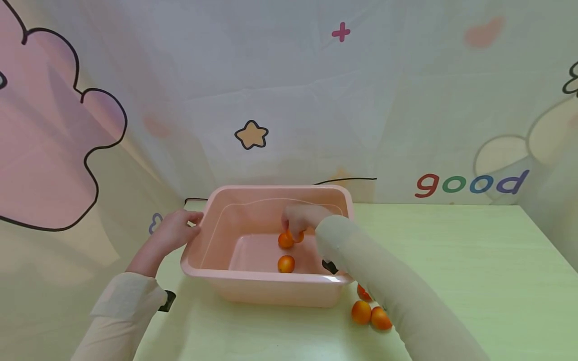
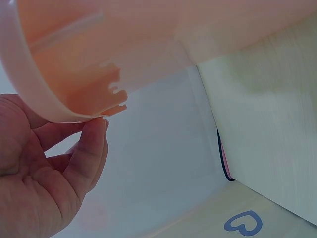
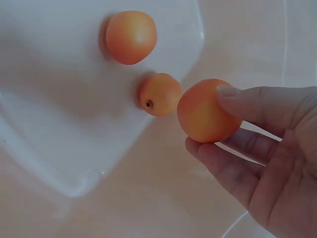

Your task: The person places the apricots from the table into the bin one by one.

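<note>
A pink plastic basin (image 1: 275, 288) stands on the table with two small oranges on its floor, one nearer the front (image 1: 286, 263) and one near the middle (image 1: 285, 240). Inside the basin, my right hand (image 1: 303, 216) pinches a third orange (image 3: 204, 115) between thumb and fingers, low over the floor and beside the middle one. At the left end, my left hand (image 1: 177, 231) holds the basin's rim (image 2: 37, 91), its fingertips against the lip in the left wrist view.
Several more oranges (image 1: 361, 312) lie on the table (image 1: 460, 260) by the basin's front right corner, partly covered by the right sleeve (image 1: 393, 276). A printed cloth (image 1: 298, 120) hangs behind the table's back edge and along the left side.
</note>
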`<state>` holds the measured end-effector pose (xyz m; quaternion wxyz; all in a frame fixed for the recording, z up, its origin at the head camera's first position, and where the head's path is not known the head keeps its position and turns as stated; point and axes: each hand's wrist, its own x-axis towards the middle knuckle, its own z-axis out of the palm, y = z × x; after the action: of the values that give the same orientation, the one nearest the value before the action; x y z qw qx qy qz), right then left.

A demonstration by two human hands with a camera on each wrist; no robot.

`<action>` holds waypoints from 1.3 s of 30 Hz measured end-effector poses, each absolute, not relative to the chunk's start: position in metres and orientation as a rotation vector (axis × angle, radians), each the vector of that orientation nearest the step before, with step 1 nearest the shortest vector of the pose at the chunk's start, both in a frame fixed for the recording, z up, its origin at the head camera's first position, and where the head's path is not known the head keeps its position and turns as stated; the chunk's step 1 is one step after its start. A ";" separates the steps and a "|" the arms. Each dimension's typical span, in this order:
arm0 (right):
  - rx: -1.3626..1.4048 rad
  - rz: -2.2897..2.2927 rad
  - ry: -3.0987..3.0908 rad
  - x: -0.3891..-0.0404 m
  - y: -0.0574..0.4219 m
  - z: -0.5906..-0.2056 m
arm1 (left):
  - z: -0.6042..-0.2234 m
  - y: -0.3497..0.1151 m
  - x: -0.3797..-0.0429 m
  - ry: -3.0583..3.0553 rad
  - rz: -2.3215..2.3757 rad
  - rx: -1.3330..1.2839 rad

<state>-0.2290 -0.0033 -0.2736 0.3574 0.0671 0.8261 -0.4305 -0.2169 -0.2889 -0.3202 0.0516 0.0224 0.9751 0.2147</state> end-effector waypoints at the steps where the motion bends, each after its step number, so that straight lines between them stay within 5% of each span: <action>1: 0.163 -1.099 2.138 -0.230 -0.003 -0.275 | -0.320 -0.289 -0.217 2.966 0.652 0.067; 13: 0.255 -1.035 2.101 -0.258 -0.007 -0.339 | -0.320 -0.286 -0.217 2.961 0.666 0.079; 21: 0.236 -1.021 2.134 -0.262 -0.008 -0.347 | -0.321 -0.287 -0.217 2.974 0.657 0.113; 29: -0.133 -0.813 2.201 -0.279 -0.008 -0.345 | -0.319 -0.286 -0.216 2.966 0.658 0.112; 33: -0.139 -0.786 2.204 -0.264 -0.007 -0.313 | -0.319 -0.287 -0.216 2.965 0.654 0.115; 37: 0.144 -0.905 2.134 -0.241 -0.005 -0.265 | -0.319 -0.288 -0.216 2.967 0.656 0.110; 39: -0.056 -0.796 2.182 -0.255 -0.004 -0.263 | -0.319 -0.288 -0.216 2.970 0.658 0.106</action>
<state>-0.2548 -0.0037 -0.2635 0.3979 -0.0220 0.8616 -0.3145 -0.2159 -0.2879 -0.3190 0.0486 0.0349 0.9746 0.2160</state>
